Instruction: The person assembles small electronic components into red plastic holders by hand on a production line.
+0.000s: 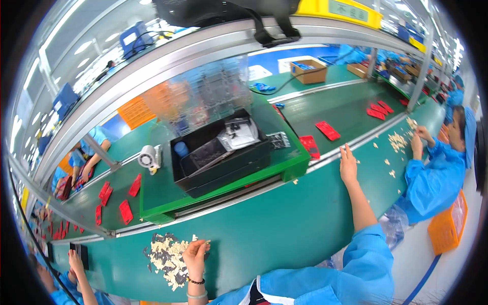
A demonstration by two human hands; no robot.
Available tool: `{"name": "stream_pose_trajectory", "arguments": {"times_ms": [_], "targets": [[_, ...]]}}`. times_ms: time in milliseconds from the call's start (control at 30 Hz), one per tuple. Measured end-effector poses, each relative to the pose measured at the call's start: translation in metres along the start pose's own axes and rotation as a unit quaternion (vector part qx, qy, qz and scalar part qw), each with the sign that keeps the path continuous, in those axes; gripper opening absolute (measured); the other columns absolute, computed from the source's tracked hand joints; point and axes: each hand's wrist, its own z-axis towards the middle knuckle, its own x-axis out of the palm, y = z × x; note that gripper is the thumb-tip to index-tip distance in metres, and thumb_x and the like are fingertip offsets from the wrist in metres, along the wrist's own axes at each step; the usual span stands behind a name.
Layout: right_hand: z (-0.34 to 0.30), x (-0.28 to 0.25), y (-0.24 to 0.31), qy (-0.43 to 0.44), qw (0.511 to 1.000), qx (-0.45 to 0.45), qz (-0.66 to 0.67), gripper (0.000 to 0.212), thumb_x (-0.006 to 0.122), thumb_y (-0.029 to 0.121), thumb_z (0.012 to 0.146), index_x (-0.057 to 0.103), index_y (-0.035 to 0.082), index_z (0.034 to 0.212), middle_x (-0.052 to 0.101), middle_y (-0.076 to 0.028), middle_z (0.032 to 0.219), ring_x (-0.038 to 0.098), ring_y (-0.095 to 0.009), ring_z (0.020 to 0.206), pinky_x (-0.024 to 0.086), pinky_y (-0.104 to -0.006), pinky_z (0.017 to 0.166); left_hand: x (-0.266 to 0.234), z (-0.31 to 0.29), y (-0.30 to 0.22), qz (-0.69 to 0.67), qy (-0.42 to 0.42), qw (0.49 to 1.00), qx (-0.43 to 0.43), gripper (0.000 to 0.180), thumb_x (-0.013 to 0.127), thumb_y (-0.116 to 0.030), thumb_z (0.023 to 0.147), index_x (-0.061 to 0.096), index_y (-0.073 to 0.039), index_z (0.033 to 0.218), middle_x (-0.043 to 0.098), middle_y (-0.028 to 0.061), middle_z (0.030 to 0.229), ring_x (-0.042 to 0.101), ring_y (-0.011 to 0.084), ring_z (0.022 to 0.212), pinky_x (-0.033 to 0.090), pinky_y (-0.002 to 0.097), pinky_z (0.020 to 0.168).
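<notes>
My right hand (348, 163) reaches out to the metal rail along the conveyor, its fingers stretched and nothing seen in them. Just left of its fingertips a red rectangular part (309, 147) lies on the belt beside the green platform, and another red part (327, 130) lies farther up. Near my body, my left hand (195, 254) is closed in a pinch above the worktable; what its fingertips hold, if anything, is too small to make out. Left of that hand a heap of small cream and dark grey pieces (170, 258) is spread on the green surface.
A green raised platform (223, 190) bridges the conveyor and carries a black bin (218, 168) with bags and a small white fan (148, 157). A metal frame crosses overhead. On the right a co-worker in blue (437, 168) sits by more cream pieces (398, 142); another works at lower left.
</notes>
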Motion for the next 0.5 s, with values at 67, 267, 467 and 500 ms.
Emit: {"name": "stream_pose_trajectory", "arguments": {"times_ms": [67, 267, 467, 500], "targets": [[0.032, 0.020, -0.011, -0.015, 0.996, -0.049, -0.072, 0.052, 0.048, -0.002, 0.083, 0.048, 0.010, 0.134, 0.040, -0.014, 0.145, 0.047, -0.032, 0.126, 0.039, -0.0427, 0.102, -0.015, -0.003, 0.007, -0.036, -0.008, 0.999, -0.019, 0.009, 0.061, -0.001, 0.090, 0.063, 0.004, 0.097, 0.066, 0.0072, 0.080, 0.065, 0.0138, 0.069, 0.053, 0.0242, 0.064], [0.072, 0.062, -0.031, 0.041, 0.991, 0.005, -0.128, 0.035, 0.045, 0.008, 0.088, 0.058, 0.010, 0.120, 0.056, -0.008, 0.127, 0.049, -0.024, 0.123, 0.035, -0.0413, 0.103, -0.048, -0.005, 0.013, 0.148, -0.148, 0.970, 0.126, 0.017, 0.072, 0.003, 0.078, 0.056, -0.004, 0.078, 0.060, 0.0006, 0.076, 0.053, 0.0076, 0.066, 0.045, 0.0213, 0.064], [0.085, 0.063, -0.027, -0.013, 0.961, -0.162, -0.225, 0.039, 0.044, 0.010, 0.090, 0.051, 0.009, 0.128, 0.051, -0.009, 0.133, 0.040, -0.025, 0.132, 0.031, -0.0440, 0.107, -0.074, -0.008, -0.002, 0.141, -0.164, 0.976, 0.023, 0.017, 0.075, -0.002, 0.077, 0.058, 0.000, 0.073, 0.062, 0.0042, 0.064, 0.055, 0.0076, 0.057, 0.045, 0.0221, 0.053], [0.090, 0.066, -0.033, -0.002, 0.949, -0.189, -0.252, 0.041, 0.044, 0.010, 0.090, 0.049, 0.010, 0.131, 0.050, -0.009, 0.136, 0.037, -0.025, 0.134, 0.029, -0.0446, 0.108, -0.072, -0.007, -0.008, 0.171, -0.163, 0.971, 0.023, 0.014, 0.073, -0.003, 0.079, 0.060, 0.000, 0.075, 0.063, 0.0047, 0.065, 0.056, 0.0082, 0.057, 0.045, 0.0225, 0.053]]}}
